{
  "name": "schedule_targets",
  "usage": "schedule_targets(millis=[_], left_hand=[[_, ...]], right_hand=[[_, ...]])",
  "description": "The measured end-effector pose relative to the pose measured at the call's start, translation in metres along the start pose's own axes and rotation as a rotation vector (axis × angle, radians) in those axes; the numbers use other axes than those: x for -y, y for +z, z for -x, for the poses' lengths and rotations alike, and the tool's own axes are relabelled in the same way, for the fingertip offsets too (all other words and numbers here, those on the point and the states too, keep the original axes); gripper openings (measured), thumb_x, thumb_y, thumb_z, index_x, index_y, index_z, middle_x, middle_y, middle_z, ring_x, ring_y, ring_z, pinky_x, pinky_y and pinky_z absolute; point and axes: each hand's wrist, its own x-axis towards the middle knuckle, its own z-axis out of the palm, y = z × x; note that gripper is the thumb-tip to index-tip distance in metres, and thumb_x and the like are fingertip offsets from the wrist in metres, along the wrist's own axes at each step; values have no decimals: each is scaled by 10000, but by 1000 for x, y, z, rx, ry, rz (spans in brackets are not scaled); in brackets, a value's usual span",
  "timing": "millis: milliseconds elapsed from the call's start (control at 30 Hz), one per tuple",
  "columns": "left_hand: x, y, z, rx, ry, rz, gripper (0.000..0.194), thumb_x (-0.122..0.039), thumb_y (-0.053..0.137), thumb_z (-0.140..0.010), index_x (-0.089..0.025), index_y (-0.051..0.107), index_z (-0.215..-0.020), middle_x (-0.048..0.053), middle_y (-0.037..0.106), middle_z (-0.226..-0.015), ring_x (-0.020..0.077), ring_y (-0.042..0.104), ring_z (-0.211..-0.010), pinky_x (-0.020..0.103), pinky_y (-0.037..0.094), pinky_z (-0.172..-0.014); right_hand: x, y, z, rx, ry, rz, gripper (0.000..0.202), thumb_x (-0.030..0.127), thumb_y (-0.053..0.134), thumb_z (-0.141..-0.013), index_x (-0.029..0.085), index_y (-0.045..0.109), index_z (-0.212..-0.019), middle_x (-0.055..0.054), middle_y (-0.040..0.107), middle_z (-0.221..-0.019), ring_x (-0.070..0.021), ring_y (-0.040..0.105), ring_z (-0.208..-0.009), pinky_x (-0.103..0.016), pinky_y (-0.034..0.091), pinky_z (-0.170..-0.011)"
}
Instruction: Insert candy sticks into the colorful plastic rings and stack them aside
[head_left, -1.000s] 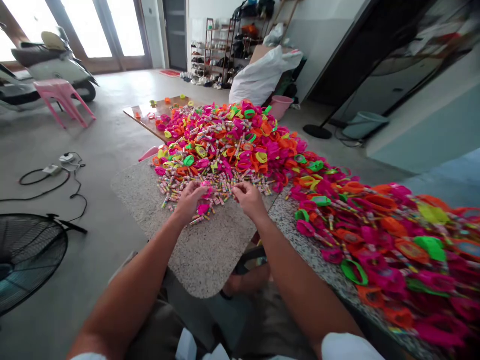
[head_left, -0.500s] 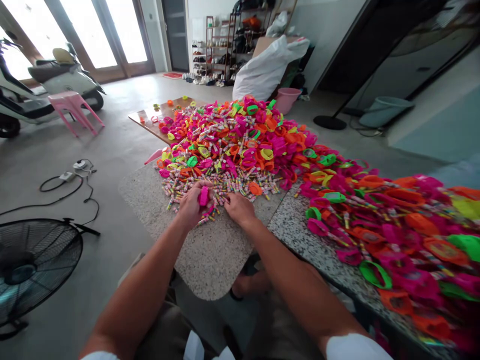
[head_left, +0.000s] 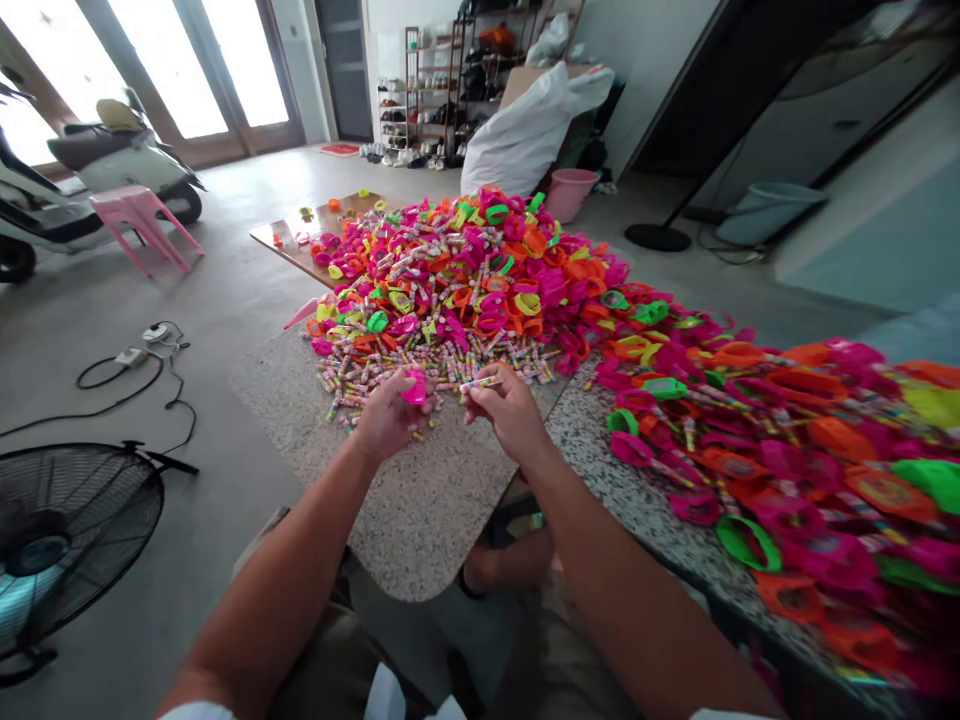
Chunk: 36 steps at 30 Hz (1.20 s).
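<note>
While the left hand [head_left: 385, 415] grips a pink plastic piece [head_left: 415, 387], the right hand [head_left: 514, 412] pinches a small tube [head_left: 482, 382], held apart from it.

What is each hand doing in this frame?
Left hand: closed on a bright pink plastic piece.
Right hand: pinching a small patterned stick between thumb and fingers.

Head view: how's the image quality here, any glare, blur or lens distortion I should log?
Head view: the glass doors are blown out white, with pale glare on the floor near them; the dark doorway at upper right loses detail; the colorful pile smears and stretches toward the right edge; fine print on the small sticks is too small to read.
</note>
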Motion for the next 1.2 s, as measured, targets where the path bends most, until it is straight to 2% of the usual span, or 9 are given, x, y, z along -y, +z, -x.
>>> schedule_targets(millis=[100, 167, 300, 467, 700, 900, 1200], left_hand=[[7, 1, -2, -15, -9, -9, 342, -300, 791, -767, -212, 568, -1011, -10, 598, -830, 97, 568, -624, 144, 327, -394], [11, 0, -3, 2, -13, -17, 336, -307, 809, -789, -209, 579, -1014, -5, 623, -826, 102, 589, -638, 150, 383, -425], [17, -2, -4, 30, -9, -32, 417, -297, 861, -814, -220, 594, -1125, 0, 687, -875, 120, 680, -730, 202, 570, -623], [22, -5, -8, 41, 3, -40, 429, -242, 883, -796, -231, 596, -1115, -11, 704, -904, 135, 731, -825, 262, 621, -788], [23, -5, -10, 73, 5, -33, 467, -231, 939, -730, -216, 606, -1057, -11, 728, -906, 143, 748, -812, 270, 631, -790], [23, -4, -9, 124, 24, -52, 459, -206, 941, -742, -212, 603, -1053, -17, 743, -897, 137, 760, -795, 247, 633, -777], [24, -3, -10, 112, 34, -87, 418, -204, 925, -767, -215, 608, -1041, -14, 746, -950, 139, 755, -827, 264, 637, -786]], right_hand=[[8, 11, 11, 28, -28, -126, 246, 365, 738, -800, 258, 532, -882, 51, 661, -726, -142, 619, -590, -285, 539, -555], [9, 18, 15, 23, -36, -143, 235, 370, 744, -808, 259, 548, -875, 51, 662, -718, -138, 616, -589, -283, 535, -558], [9, 23, 18, 11, -91, -91, 195, 413, 741, -845, 261, 627, -886, 34, 686, -712, -149, 637, -608, -304, 553, -587], [14, 18, 20, -60, -157, -19, 189, 440, 732, -877, 259, 679, -891, 31, 690, -718, -137, 625, -588, -304, 550, -587], [22, 12, 22, -75, -193, 17, 140, 383, 696, -891, 246, 690, -920, 40, 685, -676, -123, 614, -542, -281, 538, -549], [24, 11, 24, -67, -215, 105, 134, 353, 672, -882, 224, 671, -918, 46, 671, -637, -119, 614, -517, -262, 528, -531], [22, 8, 23, -79, -192, 170, 183, 401, 655, -911, 220, 679, -907, 38, 664, -622, -131, 625, -517, -265, 525, -532]])
